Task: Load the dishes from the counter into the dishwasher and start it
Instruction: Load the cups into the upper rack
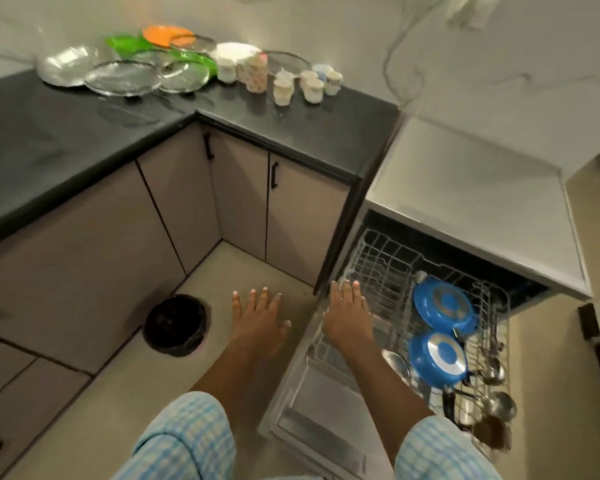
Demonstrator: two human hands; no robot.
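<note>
- Black countertop, L-shaped; dishes grouped at its far corner, against the wall.
- Dishes on counter: glass plates overlapping at left; green plates and orange plate behind them; white bowl; patterned tumbler; small cups in a cluster at right.
- Dishwasher stands just right of the counter end. Door is folded down; lower rack is pulled out over it.
- Rack contents: two blue pans on edge at right side; ladles and other utensils along the right edge. Left part of rack holds nothing.
- L hand: fingers straight and spread, palm down, holds nothing, above the floor beside the door.
- R hand: fingers straight, close together, holds nothing, over the rack's left edge; contact w/ the wire possible, cannot confirm (blur).
- Both sleeves blue-white check.
- Dark bin on floor, near the cabinet corner, left of L hand.
</note>
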